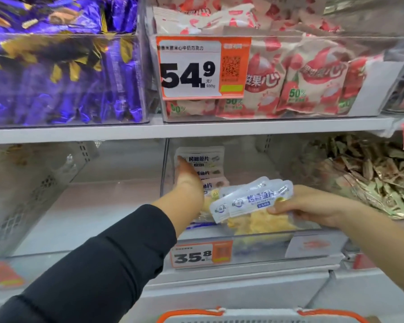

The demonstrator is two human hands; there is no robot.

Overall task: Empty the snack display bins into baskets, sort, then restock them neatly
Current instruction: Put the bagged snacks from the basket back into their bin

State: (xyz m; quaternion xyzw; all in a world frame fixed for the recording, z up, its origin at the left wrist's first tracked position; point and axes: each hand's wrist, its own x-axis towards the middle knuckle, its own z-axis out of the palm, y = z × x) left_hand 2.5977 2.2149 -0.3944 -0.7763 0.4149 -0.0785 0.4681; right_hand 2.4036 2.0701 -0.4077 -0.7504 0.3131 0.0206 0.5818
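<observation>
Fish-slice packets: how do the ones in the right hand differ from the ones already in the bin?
The held packets lie flat and fanned, labels up, gripped by the right hand; the stacked packets stand on edge at the back left of the clear bin, labels forward. The left hand rests on the stacked packets. The held packets show yellow contents. Both share the same white-and-blue label.

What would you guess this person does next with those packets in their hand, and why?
Probably slide the fish-slice packets that the right hand pinches in beside the standing row at the back of the clear bin. The left hand rests against that upright row, the bin is mostly unfilled, and the held packets hang just above its floor.
</observation>
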